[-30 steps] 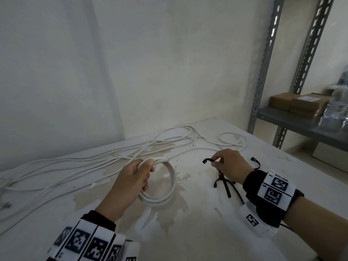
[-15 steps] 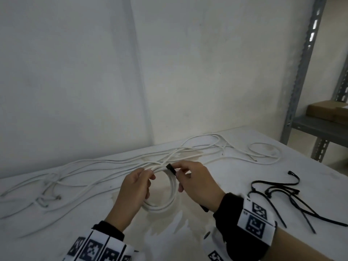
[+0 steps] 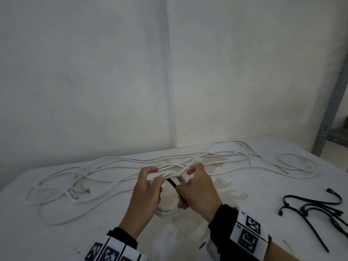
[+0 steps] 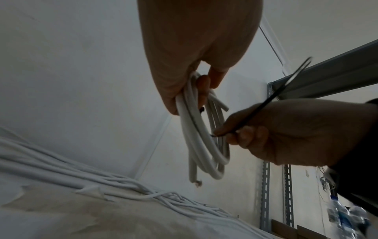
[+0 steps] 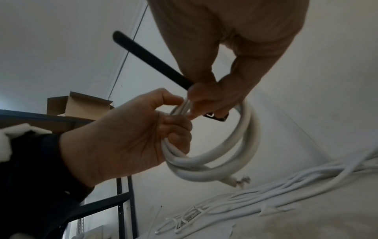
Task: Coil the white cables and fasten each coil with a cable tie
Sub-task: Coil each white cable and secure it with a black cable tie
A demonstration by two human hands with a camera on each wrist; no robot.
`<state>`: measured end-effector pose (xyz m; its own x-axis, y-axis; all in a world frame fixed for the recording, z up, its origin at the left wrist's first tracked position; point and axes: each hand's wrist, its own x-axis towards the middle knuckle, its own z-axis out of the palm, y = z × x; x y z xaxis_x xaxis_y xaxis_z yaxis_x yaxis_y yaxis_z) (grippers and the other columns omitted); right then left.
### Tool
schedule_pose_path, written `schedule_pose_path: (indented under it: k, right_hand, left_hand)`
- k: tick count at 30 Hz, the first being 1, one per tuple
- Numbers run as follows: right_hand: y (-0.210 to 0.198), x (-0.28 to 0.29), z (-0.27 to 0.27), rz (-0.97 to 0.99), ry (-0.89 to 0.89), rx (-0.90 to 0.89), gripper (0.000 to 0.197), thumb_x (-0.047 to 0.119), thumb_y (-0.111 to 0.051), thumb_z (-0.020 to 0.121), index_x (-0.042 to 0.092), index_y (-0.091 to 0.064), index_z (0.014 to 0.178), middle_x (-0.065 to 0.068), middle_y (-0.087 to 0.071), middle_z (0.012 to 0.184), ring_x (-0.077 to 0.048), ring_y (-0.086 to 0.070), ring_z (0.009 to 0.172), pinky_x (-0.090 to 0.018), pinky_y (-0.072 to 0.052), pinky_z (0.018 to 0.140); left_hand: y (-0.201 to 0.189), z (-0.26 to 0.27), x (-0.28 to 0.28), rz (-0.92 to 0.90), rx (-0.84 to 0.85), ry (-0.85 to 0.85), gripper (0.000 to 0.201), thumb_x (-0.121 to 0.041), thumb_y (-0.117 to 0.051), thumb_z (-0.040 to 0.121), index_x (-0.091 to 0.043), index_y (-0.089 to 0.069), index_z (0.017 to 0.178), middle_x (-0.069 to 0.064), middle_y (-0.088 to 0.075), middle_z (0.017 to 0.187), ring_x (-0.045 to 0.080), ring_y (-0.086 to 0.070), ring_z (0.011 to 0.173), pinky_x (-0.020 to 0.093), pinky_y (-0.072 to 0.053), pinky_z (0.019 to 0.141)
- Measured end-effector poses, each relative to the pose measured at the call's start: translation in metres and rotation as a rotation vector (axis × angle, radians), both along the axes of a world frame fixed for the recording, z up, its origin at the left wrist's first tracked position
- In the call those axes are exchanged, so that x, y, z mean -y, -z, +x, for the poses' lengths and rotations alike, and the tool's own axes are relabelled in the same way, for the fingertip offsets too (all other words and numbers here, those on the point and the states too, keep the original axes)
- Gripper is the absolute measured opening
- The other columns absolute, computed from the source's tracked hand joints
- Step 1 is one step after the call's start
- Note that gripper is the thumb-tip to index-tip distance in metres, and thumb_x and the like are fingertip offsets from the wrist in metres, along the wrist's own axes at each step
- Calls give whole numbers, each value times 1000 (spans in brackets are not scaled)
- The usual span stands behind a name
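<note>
Place: storeroom or plain workroom
Walls: bare, white
Shelving: slotted metal rack (image 3: pixel 327 117) holding cardboard boxes (image 5: pixel 78 103) and water bottles (image 4: pixel 345 216)
Surface: stained white top (image 3: pixel 263 185)

- Head camera looks down over my left hand (image 3: pixel 146 191) and right hand (image 3: pixel 199 189).
- Wrist cameras look up, close; all share the cable coil (image 5: pixel 235 145).

The coiled cable (image 5: pixel 243 140) is showing a smooth white plastic jacket with a faint sheen. The cable tie (image 5: pixel 151 59) crossing it is looking like matt black plastic, flat and smooth. The table (image 3: pixel 263 185) is wearing a dull white coat, stained and peeling near its middle. At two o'clock, the shelf post (image 3: pixel 327 117) is reading as grey matt metal.
</note>
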<state>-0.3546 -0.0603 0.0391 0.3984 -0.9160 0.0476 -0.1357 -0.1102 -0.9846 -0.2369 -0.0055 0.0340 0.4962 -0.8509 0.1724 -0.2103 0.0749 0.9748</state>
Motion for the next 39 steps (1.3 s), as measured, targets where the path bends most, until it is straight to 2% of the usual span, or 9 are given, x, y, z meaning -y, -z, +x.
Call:
schedule_pose_path:
  k: [7,11,14,17,22,27,29,35,39]
  right_hand:
    - [2,-7,10,-5,28,248,34,-2,-62,81,16,-33,81,-16,-53,62,-17,-53,34,-22,-40,36]
    - [3,-6,3,19,-133,341,19,-9,-49,87,9,-45,86,-14,-61,65,-19,-61,46,-24,-51,47]
    - [9,-6,-5,-40,-266,367,38,-22,-42,83,10,-61,79,-9,-63,73,-13,-65,57,-19,-52,57]
    - [13,-12,-7,-336,-329,250,26,2,-65,77,26,-73,76,8,-63,74,-1,-60,69,-13,-44,66]
    - [13,-8,-8,-502,-302,268,14,19,-66,76,25,-70,88,11,-58,97,5,-59,88,-8,-44,74]
    - [14,-5,-7,-372,-322,368,26,10,-68,72,32,-73,84,9,-72,89,-10,-68,85,-19,-52,79]
    - [11,-6,-6,-407,-317,346,20,8,-66,74,25,-73,81,10,-72,85,-9,-68,83,-19,-51,78]
    - [1,-2,-1,-263,-206,361,20,2,-66,80,17,-65,68,3,-66,58,-5,-60,53,-15,-46,53]
    - [-5,-2,1,-222,-204,339,20,2,-63,82,14,-66,67,2,-65,59,-5,-57,51,-15,-44,51]
  left_hand:
    - [1,-2,-2,3,-30,93,28,-10,-44,93,-20,-68,83,-10,-35,45,7,-33,43,28,-30,51]
    - [-5,4,-4,-24,-111,104,24,-11,-44,94,-16,-68,90,-10,-33,47,7,-33,45,23,-34,48]
    - [-7,10,-3,-41,-226,102,21,-10,-44,94,-12,-63,85,-10,-29,48,7,-29,44,20,-33,45]
    - [-6,10,-3,-55,-244,117,20,-10,-44,94,-13,-62,89,-9,-29,47,7,-30,43,19,-33,43]
    - [-2,7,-1,-52,-267,147,20,-12,-45,94,-11,-64,97,-4,-35,52,6,-34,45,19,-36,44]
    - [-3,8,1,-20,-283,154,20,-11,-43,94,-12,-62,89,-9,-37,47,5,-34,44,20,-36,44]
    - [-3,8,1,-17,-285,154,20,-10,-43,94,-12,-62,87,-7,-38,50,6,-35,45,20,-36,44]
    - [-4,3,0,8,-262,150,16,-14,-48,93,-13,-61,84,-7,-35,50,5,-33,43,20,-34,44]
    - [-6,1,-1,22,-266,148,17,-14,-47,93,-14,-60,82,-7,-36,50,5,-32,43,21,-34,45]
